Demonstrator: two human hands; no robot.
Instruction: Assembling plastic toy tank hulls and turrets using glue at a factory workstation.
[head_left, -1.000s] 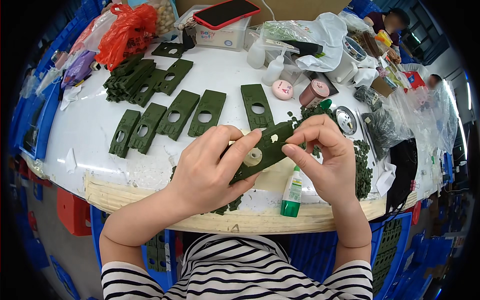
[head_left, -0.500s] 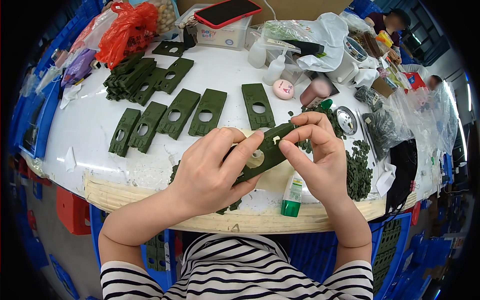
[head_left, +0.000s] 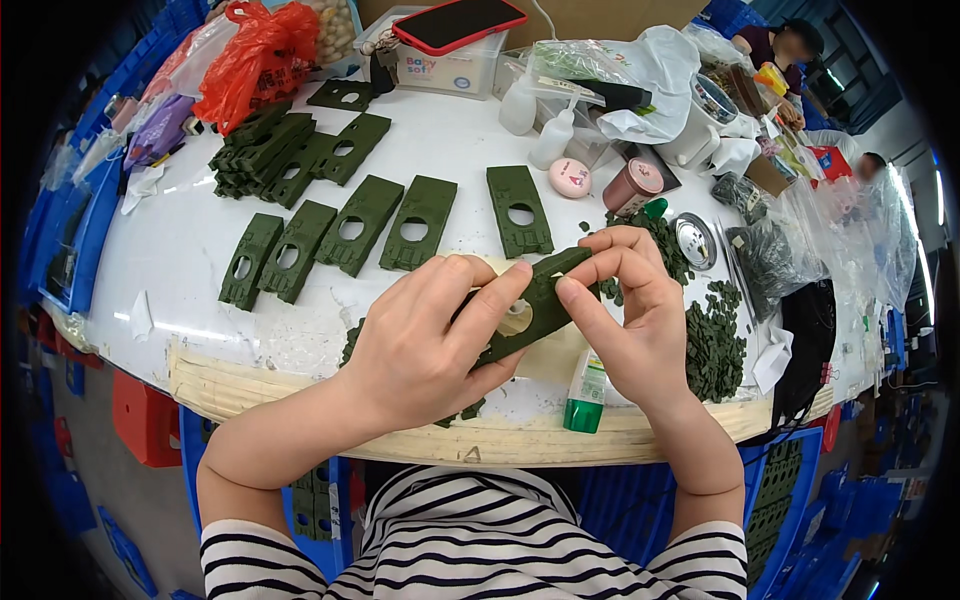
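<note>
A dark green plastic model tank hull (head_left: 545, 308) with a round hole is held tilted over the table's near side. My left hand (head_left: 425, 335) grips it, thumb and fingers closed about its near left part. At its far right end, my right hand (head_left: 625, 305) pinches the hull, thumb on the upper face and fingertips at the edge. Whether a small piece sits under the right thumb cannot be made out. Below the hull lies a bottle with a green cap (head_left: 584, 398). Several like hulls, one of them the nearest hull (head_left: 519, 212), lie beyond my hands.
Small green pieces (head_left: 714, 345) lie heaped at the right, near a round metal lid (head_left: 692, 240) and tweezers (head_left: 735, 268). Stacked hulls (head_left: 262, 150) stand at the back left. White squeeze bottles (head_left: 552, 140) and a clear box (head_left: 448, 70) with a phone (head_left: 459, 24) stand behind.
The right thumb has shifted slightly left on the hull, and a pale spot there is now mostly covered. The left hand keeps its grip; the hull has barely turned.
</note>
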